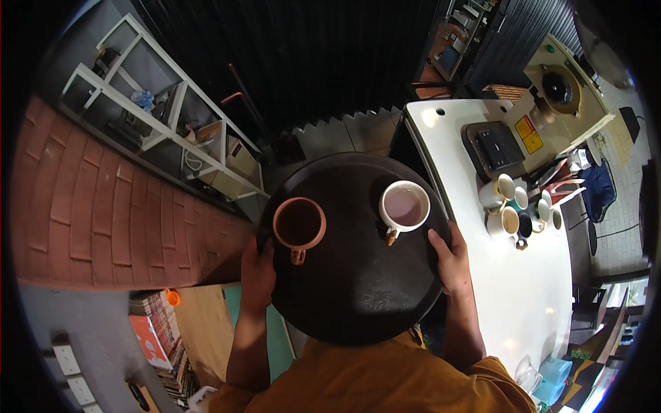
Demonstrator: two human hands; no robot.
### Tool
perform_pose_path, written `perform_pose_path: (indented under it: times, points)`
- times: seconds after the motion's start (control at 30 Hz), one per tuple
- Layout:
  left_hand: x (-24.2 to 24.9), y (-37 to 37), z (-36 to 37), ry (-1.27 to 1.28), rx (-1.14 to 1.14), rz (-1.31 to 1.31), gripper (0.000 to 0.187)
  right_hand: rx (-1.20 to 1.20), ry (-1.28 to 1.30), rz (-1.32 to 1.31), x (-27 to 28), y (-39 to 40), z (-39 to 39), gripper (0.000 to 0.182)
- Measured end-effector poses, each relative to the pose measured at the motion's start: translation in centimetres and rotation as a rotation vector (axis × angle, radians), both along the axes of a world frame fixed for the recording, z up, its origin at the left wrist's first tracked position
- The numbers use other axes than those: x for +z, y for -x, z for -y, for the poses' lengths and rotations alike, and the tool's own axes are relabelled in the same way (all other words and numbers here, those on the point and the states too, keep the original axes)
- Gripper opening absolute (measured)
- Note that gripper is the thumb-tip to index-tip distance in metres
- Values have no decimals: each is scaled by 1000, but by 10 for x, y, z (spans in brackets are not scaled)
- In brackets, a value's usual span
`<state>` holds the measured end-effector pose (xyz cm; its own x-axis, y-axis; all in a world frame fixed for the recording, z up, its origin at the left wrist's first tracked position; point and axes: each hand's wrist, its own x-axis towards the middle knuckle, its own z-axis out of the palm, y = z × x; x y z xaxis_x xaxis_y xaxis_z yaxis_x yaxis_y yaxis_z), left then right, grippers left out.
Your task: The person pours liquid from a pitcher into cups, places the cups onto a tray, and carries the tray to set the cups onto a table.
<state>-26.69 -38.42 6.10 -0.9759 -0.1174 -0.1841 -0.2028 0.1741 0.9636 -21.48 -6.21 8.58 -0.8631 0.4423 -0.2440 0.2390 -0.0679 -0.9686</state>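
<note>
A round dark serving tray (358, 303) is held level in front of my body. At its left edge my left hand (257, 272) grips the rim, its fingers mostly hidden beneath. My right hand (451, 260) clasps the opposite rim, thumb on top. Toward the left of the tray stands a terracotta-coloured cup (299, 249) with dark contents, its handle facing me. A white cup (414, 226) holding a pale, pinkish-grey liquid stands on the right side, its brown handle also turned my way. Both cups are upright and apart from my hands.
To the right runs a white counter (509, 303) with several cups (505, 220), a black scale (497, 148) and a beige machine (575, 96). A brick wall (103, 206) and a white-framed shelf (162, 127) flank the left. Dark corrugated panels (310, 62) stand ahead.
</note>
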Motion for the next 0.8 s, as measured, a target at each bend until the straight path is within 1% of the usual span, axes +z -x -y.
perform_pose_path:
  times: [0.07,0.17,0.23,0.3,0.43,0.47,0.5,0.53,0.6,0.7,0.73,0.8]
  points:
    - [0,25,8,-19,0,12,25,-16,-15,-3,6,27,9,41]
    - [-5,69,12,-44,5,17,25,44,17,-42,0,71,6,41]
    - [-6,105,7,-50,12,2,25,27,-2,-52,-5,106,1,42]
    - [-5,136,1,-6,50,90,24,18,-16,-43,-10,132,-5,43]
    - [-2,198,-21,51,112,16,23,55,-22,-114,-4,204,-27,44]
    - [-1,213,-24,-19,84,11,21,49,-24,-118,-3,219,-32,43]
    - [-1,229,-28,-86,51,7,20,30,8,-142,-4,235,-37,39]
    - [-4,248,-31,-78,39,-4,20,18,16,-153,-1,251,-43,39]
    - [-9,279,-38,-227,25,-48,19,38,21,-152,9,278,-51,35]
    - [1,329,-58,-291,14,-18,19,9,-28,-112,11,318,-64,35]
    - [1,347,-63,-292,-2,-18,19,-6,-30,-114,9,330,-68,35]
    - [1,384,-71,-69,-59,-59,20,-44,-75,-113,4,356,-75,39]
